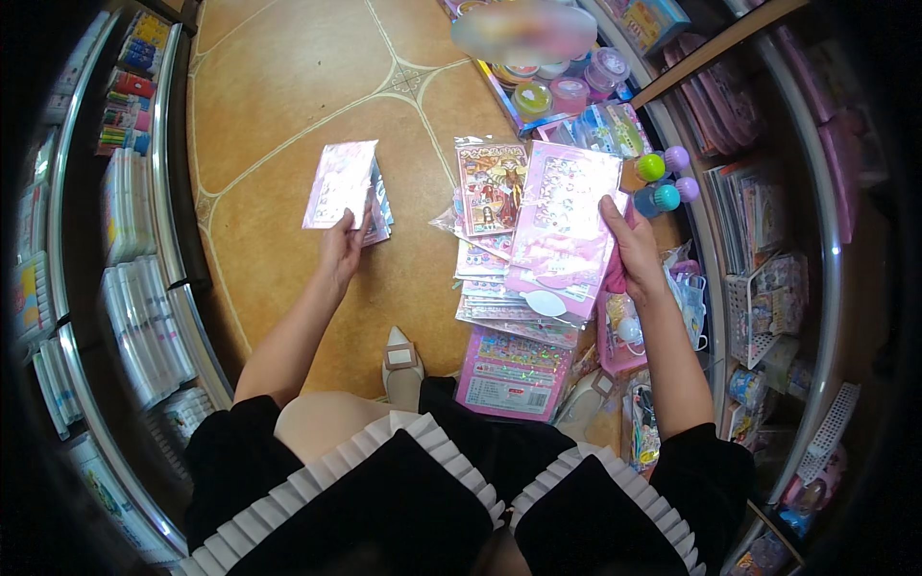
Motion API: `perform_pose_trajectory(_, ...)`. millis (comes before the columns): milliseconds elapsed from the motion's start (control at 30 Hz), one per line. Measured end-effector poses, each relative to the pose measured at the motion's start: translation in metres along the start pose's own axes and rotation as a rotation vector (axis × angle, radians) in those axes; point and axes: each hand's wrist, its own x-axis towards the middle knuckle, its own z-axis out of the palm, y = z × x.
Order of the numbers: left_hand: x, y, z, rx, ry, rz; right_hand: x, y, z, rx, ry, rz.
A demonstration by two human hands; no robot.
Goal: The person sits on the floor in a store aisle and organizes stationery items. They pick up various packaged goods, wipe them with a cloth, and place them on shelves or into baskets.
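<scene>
My left hand (343, 247) grips a few glossy pink sticker packets (341, 183) above the tiled floor; glare washes out much of the top one. My right hand (637, 252) holds the edge of a large pink sticker packet (564, 209) in clear plastic. Something dark pink, perhaps cloth, shows under that palm. Beside and beneath this packet lies a pile of more sticker packets (481, 259), among them a brown one with a cartoon figure (494, 189). Closer to my body, a pink printed pack (514, 371) bearing writing and a barcode overlaps my black clothing.
Shelves on the left hold packs of white pens (144, 331). At upper right, a box holds slime tubs (569, 93); beside it are bottles with coloured caps (652, 168). A pink basket (612, 353) and shelved notebooks (742, 209) line the right. My shoe (400, 360) rests on the floor.
</scene>
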Motion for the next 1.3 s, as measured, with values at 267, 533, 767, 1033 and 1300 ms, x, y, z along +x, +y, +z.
perform_pose_trajectory(267,-0.100,-0.033,0.091,0.363,-0.588,-0.477,-0.008,0.009,0.033,-0.112,-0.086,0.031)
perform_pose_trajectory(533,-0.138,-0.012,0.154,0.376,-0.672,-0.389,-0.022,-0.037,0.055,0.026,0.116,-0.253)
perform_pose_trajectory(767,-0.151,-0.012,0.151,0.414,-0.759,-0.342,-0.062,-0.003,0.113,-1.108,-0.408,-0.953)
perform_pose_trajectory(1033,-0.161,0.000,0.158,0.544,-0.872,-0.540,0.003,-0.014,0.057,-1.020,-0.027,-0.429)
perform_pose_trajectory(1300,-0.142,0.006,0.158,0.323,-0.539,-0.378,-0.015,0.015,0.002,-0.350,-0.366,0.176)
